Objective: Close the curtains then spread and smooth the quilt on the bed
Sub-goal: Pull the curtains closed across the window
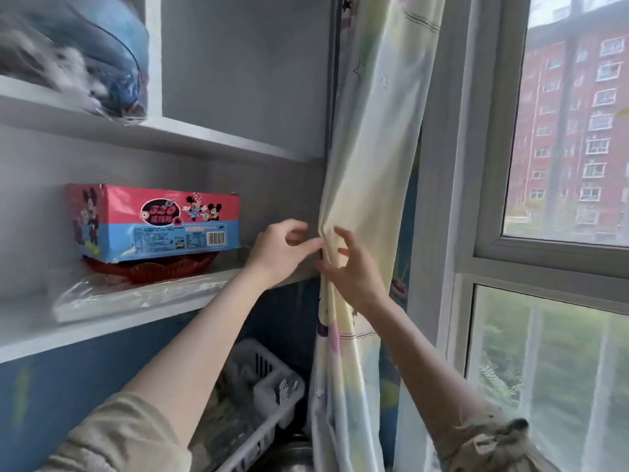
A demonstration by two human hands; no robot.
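Observation:
A pale yellow patterned curtain [371, 137] hangs bunched at the window's left side, drawn into a tight gather at mid-height beside the shelf end. My left hand [277, 250] reaches in from the left, its fingers curled and their tips pinching the cloth at that gather. On the curtain's front just below the gather is my right hand [352, 270], fingers spread, thumb touching the fold. Whatever holds the curtain back is hidden behind the cloth and my fingers. No bed or quilt is in view.
The window [558, 185] at right is uncovered. White shelves [143, 301] at left hold a red-and-blue cartoon tissue pack [153, 223] on a red basket. A bagged blue bundle [85, 52] sits on the upper shelf. A white plastic basket [262, 386] stands below my arms.

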